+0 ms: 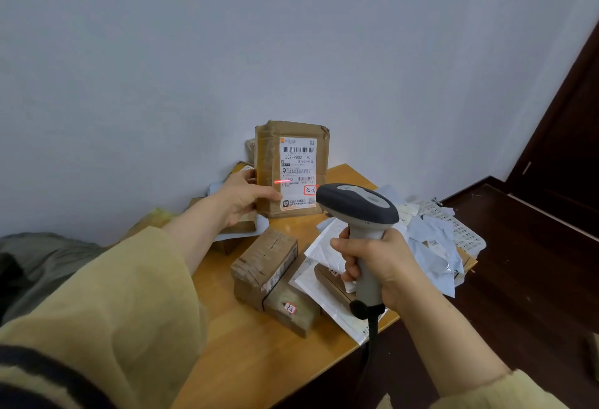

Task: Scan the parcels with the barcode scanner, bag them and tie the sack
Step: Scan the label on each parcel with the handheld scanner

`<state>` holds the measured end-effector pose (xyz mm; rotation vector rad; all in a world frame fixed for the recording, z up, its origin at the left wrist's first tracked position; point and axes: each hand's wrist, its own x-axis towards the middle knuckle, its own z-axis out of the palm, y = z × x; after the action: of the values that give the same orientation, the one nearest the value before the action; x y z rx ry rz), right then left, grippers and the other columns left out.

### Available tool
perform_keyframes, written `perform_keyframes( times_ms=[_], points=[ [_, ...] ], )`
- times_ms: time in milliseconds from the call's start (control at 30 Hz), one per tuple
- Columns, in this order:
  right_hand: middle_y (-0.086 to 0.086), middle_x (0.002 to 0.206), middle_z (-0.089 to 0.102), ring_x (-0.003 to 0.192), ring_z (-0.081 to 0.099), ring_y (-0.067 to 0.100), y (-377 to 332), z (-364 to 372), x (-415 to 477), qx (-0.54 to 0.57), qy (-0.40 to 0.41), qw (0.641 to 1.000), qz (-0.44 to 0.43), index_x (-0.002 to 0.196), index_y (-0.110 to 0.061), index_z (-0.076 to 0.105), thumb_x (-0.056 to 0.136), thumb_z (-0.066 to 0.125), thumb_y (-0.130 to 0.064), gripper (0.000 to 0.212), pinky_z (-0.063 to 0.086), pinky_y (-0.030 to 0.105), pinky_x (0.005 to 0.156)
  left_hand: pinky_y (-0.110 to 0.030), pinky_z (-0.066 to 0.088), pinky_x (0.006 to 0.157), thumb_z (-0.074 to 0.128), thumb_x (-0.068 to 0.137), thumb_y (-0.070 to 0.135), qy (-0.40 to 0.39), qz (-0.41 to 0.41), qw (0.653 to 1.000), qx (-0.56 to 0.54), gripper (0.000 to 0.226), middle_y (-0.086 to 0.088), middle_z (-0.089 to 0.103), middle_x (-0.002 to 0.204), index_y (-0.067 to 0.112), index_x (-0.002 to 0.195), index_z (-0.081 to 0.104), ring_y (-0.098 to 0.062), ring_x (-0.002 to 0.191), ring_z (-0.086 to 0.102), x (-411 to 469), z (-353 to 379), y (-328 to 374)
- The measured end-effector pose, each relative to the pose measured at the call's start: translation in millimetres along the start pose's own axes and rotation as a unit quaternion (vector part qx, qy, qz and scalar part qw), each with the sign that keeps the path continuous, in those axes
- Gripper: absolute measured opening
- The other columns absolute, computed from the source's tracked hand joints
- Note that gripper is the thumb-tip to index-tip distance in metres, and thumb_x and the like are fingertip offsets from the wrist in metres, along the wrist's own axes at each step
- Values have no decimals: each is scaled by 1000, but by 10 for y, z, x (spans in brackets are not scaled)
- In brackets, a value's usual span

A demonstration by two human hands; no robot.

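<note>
So that its shipping label [297, 172] faces the barcode scanner [358, 206], the cardboard parcel [291, 169] stands upright above the table [246, 353], left hand [241, 196] pinching its left edge. Right hand [381, 267] fingers wrap the scanner handle; the red beam falls below the top barcode.

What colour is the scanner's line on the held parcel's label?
Red: a short line low on the white label; head view.

Counted: one barcode scanner [356, 207], one left hand [240, 198], one right hand [379, 266], one table [259, 360], one white basket [470, 237]. Three cardboard parcels [264, 263] are seen clearly, others half hidden. Mailer bags [431, 246] cannot be counted.
</note>
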<state>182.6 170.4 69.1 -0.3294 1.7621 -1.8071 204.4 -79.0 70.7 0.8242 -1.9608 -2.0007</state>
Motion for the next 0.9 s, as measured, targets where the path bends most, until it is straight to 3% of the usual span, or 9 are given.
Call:
perform_keyframes(
  times_ms=[333, 467, 600, 800, 900],
  points=[
    [10, 53, 48, 40, 41, 16, -3, 23, 0, 9, -8, 1000, 2, 78, -3, 59, 79, 69, 1, 11, 48, 28, 48, -37, 55, 86, 75, 69, -6, 6, -13, 1000, -2, 64, -6, 67, 110, 14, 125, 50, -25, 104, 63, -23, -33, -52],
    [10, 55, 50, 42, 43, 16, 30, 38, 40, -1, -22, 1000, 4, 82, -4, 61, 80, 70, -3, 9, 50, 28, 50, -36, 55, 83, 73, 73, -4, 6, -28, 1000, 4, 52, -4, 69, 105, 15, 116, 52, -20, 98, 65, -85, -80, -85],
    [9, 53, 53, 43, 45, 16, 128, 61, 147, -8, -27, 999, 21, 80, -3, 61, 81, 71, -6, 10, 51, 30, 51, -38, 56, 79, 69, 77, -1, -23, -89, 996, 21, 40, -7, 71, 105, 16, 111, 58, -23, 99, 65, -253, -340, -201],
    [11, 52, 57, 44, 51, 21, 473, 196, 322, -12, -88, 991, 97, 77, -1, 62, 80, 70, -2, 9, 48, 32, 54, -38, 53, 73, 65, 77, 0, 21, -195, 980, 18, 54, -14, 65, 117, 20, 126, 55, -29, 102, 63, -674, -877, -675],
    [16, 74, 69, 67, 68, 29, 705, 341, 380, -33, -123, 983, 131, 94, 0, 64, 81, 73, -7, 17, 57, 39, 66, -36, 52, 65, 60, 80, 1, 33, -247, 968, -6, 46, -11, 70, 104, 17, 123, 56, -25, 87, 67, -987, -988, -934]
  ],
)
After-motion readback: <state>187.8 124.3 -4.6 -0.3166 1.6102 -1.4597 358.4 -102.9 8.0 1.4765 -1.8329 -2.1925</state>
